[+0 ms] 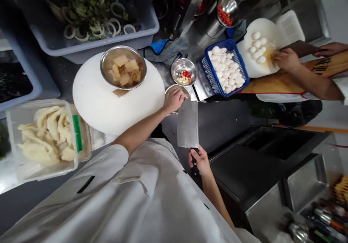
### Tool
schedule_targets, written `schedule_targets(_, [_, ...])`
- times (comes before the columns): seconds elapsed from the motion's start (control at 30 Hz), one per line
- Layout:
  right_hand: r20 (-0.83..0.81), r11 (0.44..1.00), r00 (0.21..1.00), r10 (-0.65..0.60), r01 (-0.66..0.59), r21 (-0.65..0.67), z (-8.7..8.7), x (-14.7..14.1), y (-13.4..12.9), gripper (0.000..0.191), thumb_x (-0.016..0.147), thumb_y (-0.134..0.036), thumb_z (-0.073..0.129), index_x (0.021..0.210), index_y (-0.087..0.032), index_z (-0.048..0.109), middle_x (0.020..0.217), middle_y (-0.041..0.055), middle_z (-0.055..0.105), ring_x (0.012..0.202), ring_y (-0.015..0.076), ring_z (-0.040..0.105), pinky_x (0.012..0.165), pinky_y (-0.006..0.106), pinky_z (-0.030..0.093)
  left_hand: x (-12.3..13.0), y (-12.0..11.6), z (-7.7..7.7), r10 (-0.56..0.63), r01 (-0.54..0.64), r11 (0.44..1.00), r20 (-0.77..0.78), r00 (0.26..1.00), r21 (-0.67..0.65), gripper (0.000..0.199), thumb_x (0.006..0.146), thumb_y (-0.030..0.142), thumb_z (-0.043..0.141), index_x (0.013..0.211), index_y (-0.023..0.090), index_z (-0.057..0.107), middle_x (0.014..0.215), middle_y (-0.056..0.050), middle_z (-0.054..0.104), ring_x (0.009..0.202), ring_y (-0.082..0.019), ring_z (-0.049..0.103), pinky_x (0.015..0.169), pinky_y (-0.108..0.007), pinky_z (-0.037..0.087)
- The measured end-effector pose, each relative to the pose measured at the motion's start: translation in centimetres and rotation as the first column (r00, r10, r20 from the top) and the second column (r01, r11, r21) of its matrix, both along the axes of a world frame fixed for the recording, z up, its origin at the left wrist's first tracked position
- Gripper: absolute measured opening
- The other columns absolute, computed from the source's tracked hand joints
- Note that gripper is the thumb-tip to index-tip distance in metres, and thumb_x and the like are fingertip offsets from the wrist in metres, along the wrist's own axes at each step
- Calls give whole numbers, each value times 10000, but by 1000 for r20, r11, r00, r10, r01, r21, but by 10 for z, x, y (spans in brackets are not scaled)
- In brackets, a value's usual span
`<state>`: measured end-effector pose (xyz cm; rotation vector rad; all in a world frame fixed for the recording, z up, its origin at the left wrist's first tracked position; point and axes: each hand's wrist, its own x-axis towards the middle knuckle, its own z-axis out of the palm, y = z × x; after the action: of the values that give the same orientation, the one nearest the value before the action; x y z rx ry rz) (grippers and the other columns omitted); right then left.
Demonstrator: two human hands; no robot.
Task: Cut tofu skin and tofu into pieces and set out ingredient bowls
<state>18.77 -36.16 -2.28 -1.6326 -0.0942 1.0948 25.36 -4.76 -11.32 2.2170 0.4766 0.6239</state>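
My right hand (200, 160) is wrapped round the dark handle of a cleaver (188, 124), whose broad blade points away from me. My left hand (174, 100) is over a small metal bowl (167, 95), its fingers curled together; what they hold, if anything, is hidden. Just beyond is another metal bowl (178, 66) with chopped red and pale bits. On the round white chopping board (95, 98) stands a larger metal bowl (104, 66) of light brown flat pieces. One such piece (120, 92) lies on the board beside it.
A clear tub (74, 163) of pale, limp pieces is at the left. Behind the board stands a grey bin (95, 49) with greens and rings. A blue basket (217, 87) holds white mushroom-like pieces. At right, a co-worker's hands (288, 60) work with a cleaver on another board (246, 44).
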Motion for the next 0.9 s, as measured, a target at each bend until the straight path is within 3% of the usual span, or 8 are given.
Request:
schedule_targets(0.07, [13, 996, 996, -90, 90, -9, -1, 5, -21, 354, 931, -517, 716, 859, -229, 523, 599, -79, 551, 371, 76, 471, 384, 204, 365, 14, 9, -5, 38, -43, 996, -63, 997, -84, 163, 885, 75, 577, 792, 209, 565, 866, -68, 672, 905, -239, 639, 885, -391, 511])
schedule_targets(0.17, [22, 983, 982, -186, 186, 11, -7, 14, -40, 345, 926, -516, 725, 878, -234, 532, 600, -79, 552, 371, 79, 474, 382, 205, 363, -12, 24, 0, 137, -152, 973, -96, 986, -173, 122, 920, 118, 552, 850, 210, 591, 876, -43, 703, 810, -195, 644, 812, -334, 519])
schedule_targets(0.33, [3, 977, 978, -208, 207, 56, -16, 42, -37, 368, 905, -516, 743, 846, -239, 509, 595, -81, 550, 366, 89, 485, 369, 212, 377, -134, 48, 22, 290, -270, 957, -298, 910, 106, 107, 893, 155, 554, 925, 198, 647, 999, -114, 719, 1022, -284, 644, 958, -425, 495])
schedule_targets(0.5, [-6, 997, 999, -44, 44, 70, -21, 76, -1, 397, 875, -546, 754, 829, -239, 506, 585, -79, 552, 358, 92, 476, 354, 210, 369, -225, 78, 23, 640, -518, 768, -424, 641, 376, 457, 927, 317, 591, 1335, 111, 607, 1489, -247, 533, 1357, -425, 462, 1093, -567, 381])
schedule_targets(0.6, [13, 993, 995, 98, -99, 67, -24, 95, 29, 415, 864, -573, 756, 831, -240, 510, 576, -80, 543, 362, 95, 477, 363, 213, 367, -225, 105, 19, 723, -629, 686, -448, 527, 367, 674, 909, 409, 660, 1488, 106, 494, 1551, -251, 469, 1388, -424, 429, 1089, -557, 395])
schedule_targets(0.7, [90, 949, 947, 310, -314, 39, -23, 114, 55, 433, 874, -602, 738, 804, -237, 516, 585, -65, 553, 380, 104, 494, 390, 227, 385, -203, 128, 19, 677, -604, 724, -511, 530, 332, 518, 908, 426, 688, 1321, 117, 645, 1389, -229, 589, 1281, -408, 509, 1030, -526, 442])
schedule_targets(0.8, [247, 822, 789, 563, -567, -62, -18, 138, 74, 437, 912, -617, 688, 772, -234, 530, 561, -51, 546, 407, 114, 510, 441, 240, 422, -187, 126, 22, 580, -529, 804, -555, 597, 272, 268, 973, 331, 617, 1082, 119, 737, 1154, -191, 685, 1136, -331, 608, 1010, -450, 463])
schedule_targets(0.9, [376, 638, 540, 753, -738, -220, -17, 164, 92, 436, 940, -649, 616, 795, -240, 578, 532, -31, 555, 417, 146, 536, 457, 259, 454, -186, 100, 24, 511, -477, 849, -586, 629, 228, 244, 1005, 265, 580, 1147, 116, 712, 1110, -167, 721, 1078, -281, 662, 986, -398, 475])
